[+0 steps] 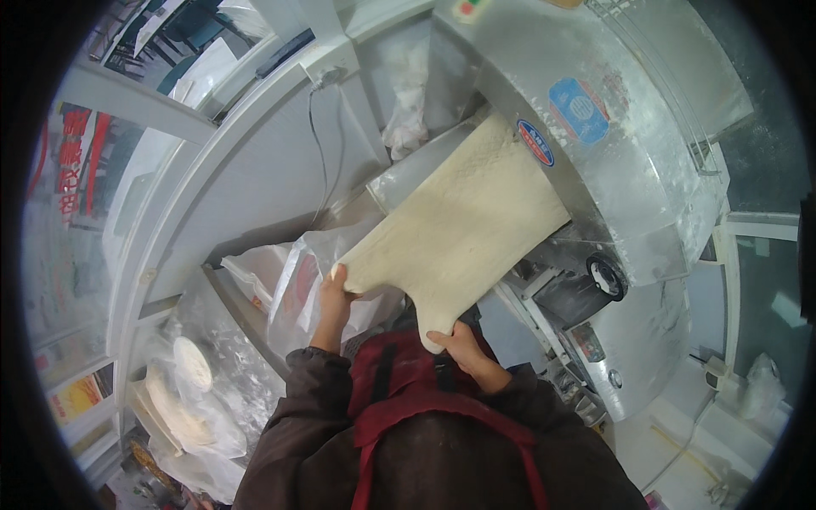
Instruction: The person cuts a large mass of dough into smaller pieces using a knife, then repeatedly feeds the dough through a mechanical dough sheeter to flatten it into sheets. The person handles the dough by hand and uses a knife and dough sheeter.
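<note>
A wide sheet of pale dough point(452, 223) stretches from a steel dough-sheeting machine point(612, 140) down towards my body. My left hand point(336, 293) grips its near left corner, thumb on top. The near right corner is pinched in my right hand point(462, 345), where the dough is drawn out into a tongue. Between the two hands the near edge sags inward in a curve. Under the sheet's far part lies a metal feed tray point(414, 169), mostly covered. The sheet's far end meets the machine's housing.
A large plastic bag point(306, 280) stands left of the dough. On a floured worktop point(248, 357) at lower left sit a round white dish point(192, 363) and plastic-wrapped dough point(172, 408). A black-rimmed handwheel point(605, 277) juts from the machine. A power cable point(319, 146) hangs along the wall.
</note>
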Tool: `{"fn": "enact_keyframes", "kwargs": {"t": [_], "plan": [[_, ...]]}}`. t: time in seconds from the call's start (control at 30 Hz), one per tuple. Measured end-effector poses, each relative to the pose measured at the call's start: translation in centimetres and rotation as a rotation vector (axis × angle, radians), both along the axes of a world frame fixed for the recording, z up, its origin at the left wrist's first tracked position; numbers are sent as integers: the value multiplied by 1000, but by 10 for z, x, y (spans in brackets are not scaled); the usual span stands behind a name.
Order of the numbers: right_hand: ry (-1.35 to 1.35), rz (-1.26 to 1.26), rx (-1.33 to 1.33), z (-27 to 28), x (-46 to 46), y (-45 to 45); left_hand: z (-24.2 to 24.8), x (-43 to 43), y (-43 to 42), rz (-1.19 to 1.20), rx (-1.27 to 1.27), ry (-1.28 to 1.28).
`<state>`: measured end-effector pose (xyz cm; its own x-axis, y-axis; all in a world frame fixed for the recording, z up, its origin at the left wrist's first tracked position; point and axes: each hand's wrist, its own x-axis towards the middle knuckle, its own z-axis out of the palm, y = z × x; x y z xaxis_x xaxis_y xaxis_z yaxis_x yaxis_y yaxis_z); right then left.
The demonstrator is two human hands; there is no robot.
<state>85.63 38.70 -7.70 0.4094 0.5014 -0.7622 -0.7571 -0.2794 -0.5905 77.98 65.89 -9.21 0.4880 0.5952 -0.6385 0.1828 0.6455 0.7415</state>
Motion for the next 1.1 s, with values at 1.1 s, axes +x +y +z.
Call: {"fn": "enact_keyframes", "kwargs": {"t": [1.1], "plan": [[-1422, 588, -641, -23, 166, -15, -93, 254, -3, -315, 588, 298]]}}
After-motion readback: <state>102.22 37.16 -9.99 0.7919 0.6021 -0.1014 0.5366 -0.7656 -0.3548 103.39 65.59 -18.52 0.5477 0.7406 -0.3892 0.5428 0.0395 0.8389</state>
